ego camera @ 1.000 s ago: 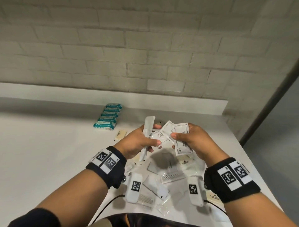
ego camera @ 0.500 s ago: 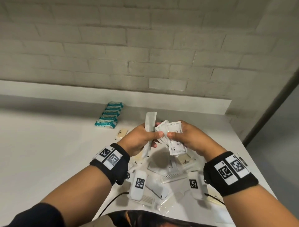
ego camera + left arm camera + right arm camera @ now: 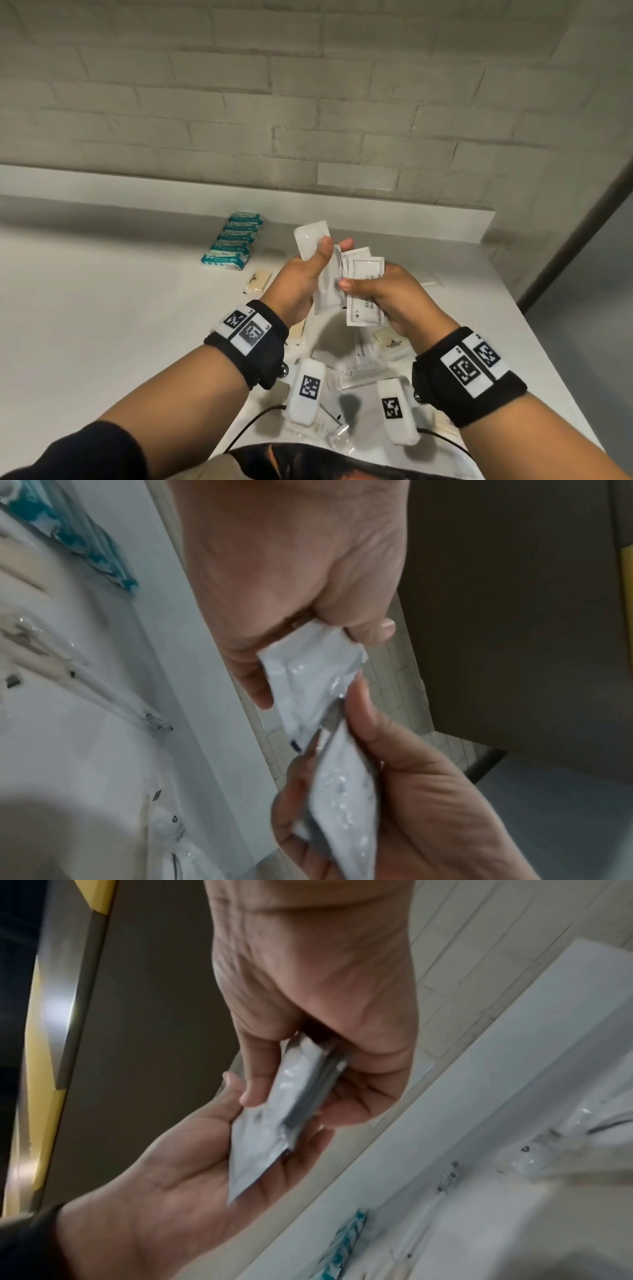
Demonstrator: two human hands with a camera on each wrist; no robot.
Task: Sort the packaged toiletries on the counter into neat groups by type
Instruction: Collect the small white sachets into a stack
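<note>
Both hands are raised above the white counter (image 3: 102,308). My left hand (image 3: 308,274) grips a long translucent white packet (image 3: 313,240) held upright, thumb across its front. My right hand (image 3: 380,291) pinches a stack of flat white printed sachets (image 3: 364,294), pressed edge to edge against the long packet. In the left wrist view the left hand (image 3: 308,631) curls round the packet (image 3: 315,680), the sachets (image 3: 346,799) below it. In the right wrist view the right hand (image 3: 308,1069) clamps the sachets (image 3: 294,1096) over the left palm.
A row of teal wipe packs (image 3: 233,243) lies at the back of the counter, a beige soap bar (image 3: 258,281) beside it. Below the hands lies a loose pile: a packaged comb (image 3: 363,371), another soap (image 3: 390,342), clear wrappers. The counter's right edge (image 3: 548,359) is close.
The hands have drawn together and the fanned sachets are squared into a tighter stack. The left thumb now lies higher on the long packet.
</note>
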